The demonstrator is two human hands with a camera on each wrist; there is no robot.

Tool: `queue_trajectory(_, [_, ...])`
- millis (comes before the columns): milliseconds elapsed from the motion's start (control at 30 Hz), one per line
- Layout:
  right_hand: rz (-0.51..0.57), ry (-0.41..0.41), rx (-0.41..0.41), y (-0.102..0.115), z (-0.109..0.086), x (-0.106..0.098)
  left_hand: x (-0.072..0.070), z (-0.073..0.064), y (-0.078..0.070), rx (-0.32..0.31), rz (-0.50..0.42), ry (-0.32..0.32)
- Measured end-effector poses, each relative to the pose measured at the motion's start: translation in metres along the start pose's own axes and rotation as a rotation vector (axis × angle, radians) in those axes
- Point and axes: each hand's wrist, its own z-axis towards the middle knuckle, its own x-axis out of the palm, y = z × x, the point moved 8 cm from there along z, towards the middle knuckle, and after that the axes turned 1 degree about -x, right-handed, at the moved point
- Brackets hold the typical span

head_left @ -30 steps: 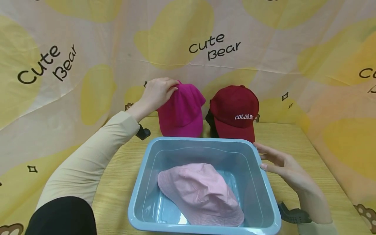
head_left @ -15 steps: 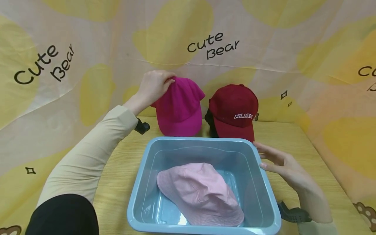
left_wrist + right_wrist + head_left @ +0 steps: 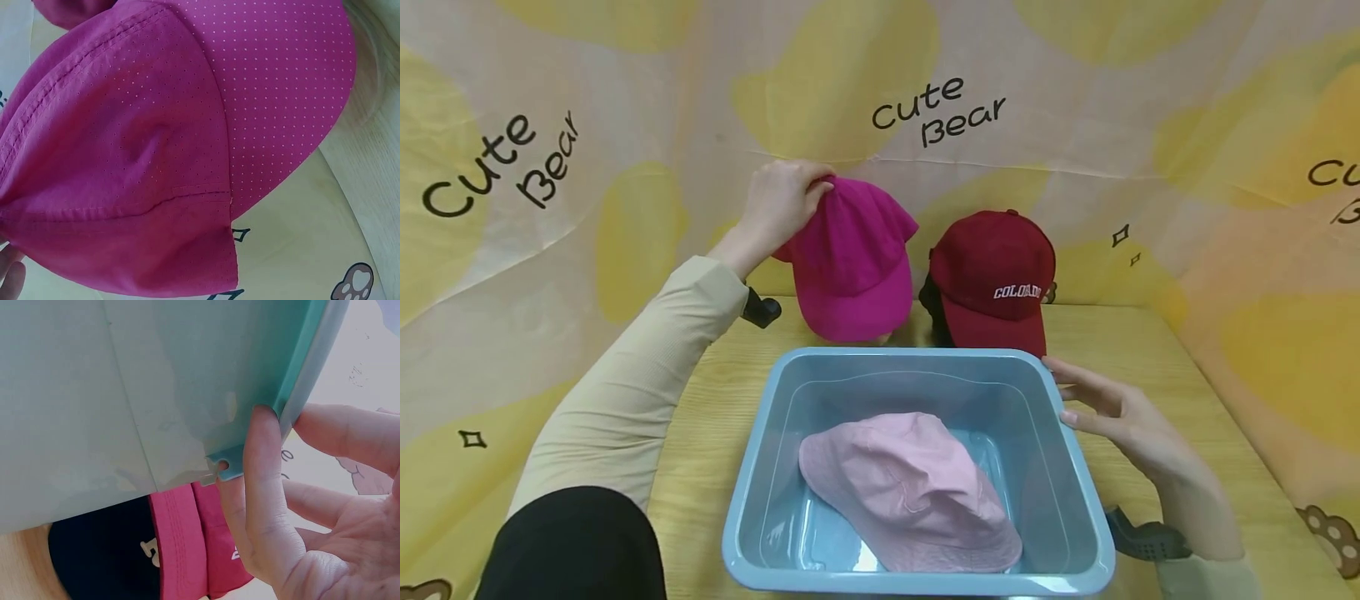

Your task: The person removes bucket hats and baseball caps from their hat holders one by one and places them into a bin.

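Note:
In the head view, my left hand (image 3: 782, 200) pinches a magenta baseball cap (image 3: 853, 258) by the top of its crown. The cap hangs with its brim down, behind the basin; the left wrist view shows its dotted brim (image 3: 287, 94). My right hand (image 3: 1123, 421) holds the right rim of a light blue plastic basin (image 3: 917, 354) near its far corner. In the right wrist view, the thumb and fingers (image 3: 265, 469) lie on either side of that rim. Inside the basin rests a pale pink bucket hat (image 3: 917, 492).
A dark red cap (image 3: 996, 258) lettered COLORADO stands behind the basin, with something black (image 3: 936, 312) beside it. A black rounded thing (image 3: 576, 542) is at lower left. The wooden table (image 3: 1150, 350) ends at a patterned cloth backdrop (image 3: 1075, 125).
My left hand has risen and shifted slightly left, raising the magenta cap with it. The right hand has stayed at the basin's rim. The head view has shifted slightly.

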Motion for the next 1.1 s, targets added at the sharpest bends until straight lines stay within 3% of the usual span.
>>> queue_trajectory(533, [0.000,0.010,-0.005,0.002,0.002,0.001,-0.011,0.004,0.024,-0.106,-0.031,-0.064])
queue_trajectory(1100, [-0.003,0.004,0.005,0.006,-0.001,-0.001,-0.033,-0.005,0.004,-0.050,-0.042,-0.069])
